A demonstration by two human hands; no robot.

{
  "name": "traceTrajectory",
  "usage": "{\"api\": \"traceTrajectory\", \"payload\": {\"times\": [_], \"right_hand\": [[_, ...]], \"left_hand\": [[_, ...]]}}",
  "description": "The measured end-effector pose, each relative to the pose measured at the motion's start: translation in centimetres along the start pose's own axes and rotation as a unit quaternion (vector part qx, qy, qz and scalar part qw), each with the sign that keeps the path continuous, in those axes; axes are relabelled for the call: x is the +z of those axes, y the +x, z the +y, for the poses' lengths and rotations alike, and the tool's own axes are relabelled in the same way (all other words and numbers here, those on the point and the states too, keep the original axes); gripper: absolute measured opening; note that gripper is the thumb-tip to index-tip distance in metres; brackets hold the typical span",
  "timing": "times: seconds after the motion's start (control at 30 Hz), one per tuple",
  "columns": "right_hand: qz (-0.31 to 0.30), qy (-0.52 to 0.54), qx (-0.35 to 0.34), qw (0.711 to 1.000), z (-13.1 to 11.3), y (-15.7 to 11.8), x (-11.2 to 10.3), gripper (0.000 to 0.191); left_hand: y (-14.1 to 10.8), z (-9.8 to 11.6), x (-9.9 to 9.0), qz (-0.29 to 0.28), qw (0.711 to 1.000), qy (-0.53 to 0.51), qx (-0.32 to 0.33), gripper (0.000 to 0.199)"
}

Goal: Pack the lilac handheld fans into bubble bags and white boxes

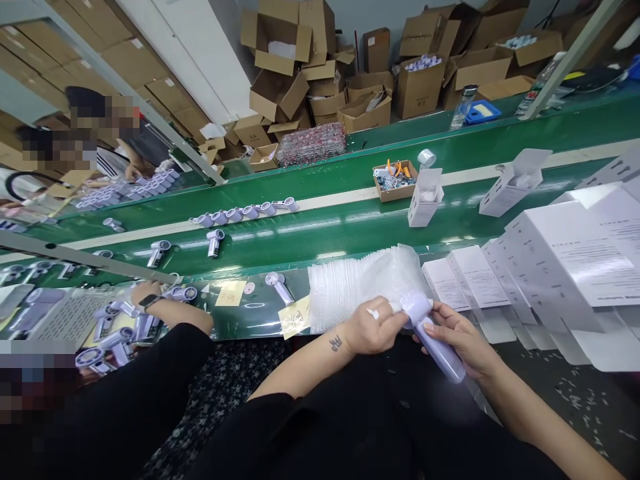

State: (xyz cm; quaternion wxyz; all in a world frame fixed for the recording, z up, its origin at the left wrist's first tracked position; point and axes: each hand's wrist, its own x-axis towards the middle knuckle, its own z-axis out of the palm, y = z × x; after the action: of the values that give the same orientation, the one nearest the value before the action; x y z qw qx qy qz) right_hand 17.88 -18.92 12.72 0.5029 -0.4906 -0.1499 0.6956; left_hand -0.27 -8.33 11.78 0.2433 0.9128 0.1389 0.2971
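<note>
Low in the middle, a lavender handheld fan (440, 350) is held at a slant in front of my body. My right hand (463, 340) grips it, thumb across the handle close to the head. My left hand (376, 327) is closed at the fan's head, with white coverings on some fingers; its fingertips are partly hidden. Clear plastic film shows below the right hand. Just beyond my hands lies a stack of white translucent bags (350, 287). Another lavender fan (279, 288) rests on the bench to the left, near yellow paper notes (295, 317).
White printed boxes (590, 260) stand along the right. Across the green conveyor (310, 237) are a row of fans (243, 212), a small carton of parts (395, 181) and two open white boxes. A co-worker's arm (175, 311) reaches among fans at left. Cardboard boxes fill the back.
</note>
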Motion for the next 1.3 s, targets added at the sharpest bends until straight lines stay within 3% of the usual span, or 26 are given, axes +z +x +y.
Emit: {"api": "traceTrajectory", "payload": {"times": [0.13,0.2,0.27,0.37,0.43,0.5,0.6,0.63,0.73,0.87,0.9,1.0,1.1,1.23,1.3], "right_hand": [[0.008,0.004,-0.02,1.0,0.4,-0.1,0.1,0.059],[0.023,-0.001,-0.03,0.999,0.8,-0.1,0.3,0.058],[0.034,-0.005,-0.049,0.998,1.2,0.0,0.5,0.054],[0.066,-0.008,-0.108,0.992,1.5,0.3,0.7,0.049],[0.102,-0.014,-0.138,0.985,1.5,0.6,0.6,0.047],[0.122,-0.011,-0.141,0.982,1.4,0.8,0.4,0.046],[0.12,0.015,-0.122,0.985,1.3,0.7,0.2,0.046],[0.124,0.025,-0.115,0.985,1.3,0.7,0.3,0.045],[0.155,0.056,-0.093,0.982,1.2,0.7,0.4,0.045],[0.156,0.083,-0.068,0.982,1.0,1.2,0.1,0.045],[0.152,0.076,-0.056,0.984,0.8,1.3,-0.2,0.042],[0.155,-0.014,-0.029,0.987,-0.2,0.9,-1.0,0.028],[0.186,-0.207,-0.075,0.957,-2.6,-0.7,-1.3,0.028],[0.217,-0.393,-0.152,0.88,-6.4,-2.6,-0.4,0.024],[0.203,-0.387,-0.175,0.882,-7.5,-2.7,0.6,0.023]], "left_hand": [[0.7,-0.2,-0.7,-0.099,0.994,-0.054,0.015,0.022],[0.6,-1.0,-0.4,-0.119,0.992,-0.04,0.015,0.022],[0.3,-2.0,0.4,-0.08,0.996,0.027,-0.017,0.02],[0.0,-2.8,2.5,0.062,0.98,0.15,-0.117,0.017],[0.0,-2.4,3.8,0.118,0.967,0.183,-0.135,0.014],[0.0,-1.7,4.6,0.107,0.976,0.177,-0.065,0.01],[-0.4,-1.0,5.1,0.046,0.986,0.144,0.072,0.006],[-0.6,-0.9,5.3,0.044,0.987,0.135,0.072,0.006],[-0.8,-0.8,5.7,0.075,0.99,0.113,-0.029,0.011],[0.1,0.2,5.4,0.016,0.998,-0.015,-0.053,0.012],[0.6,0.4,5.0,0.007,0.994,-0.059,-0.09,0.013],[2.7,0.7,3.6,-0.002,0.939,-0.195,-0.282,0.016],[4.6,0.7,1.6,-0.003,0.868,-0.307,-0.389,0.013],[6.3,0.2,-1.5,0.03,0.821,-0.395,-0.411,0.016],[6.6,-0.4,-2.8,0.053,0.825,-0.425,-0.369,0.023]]}}
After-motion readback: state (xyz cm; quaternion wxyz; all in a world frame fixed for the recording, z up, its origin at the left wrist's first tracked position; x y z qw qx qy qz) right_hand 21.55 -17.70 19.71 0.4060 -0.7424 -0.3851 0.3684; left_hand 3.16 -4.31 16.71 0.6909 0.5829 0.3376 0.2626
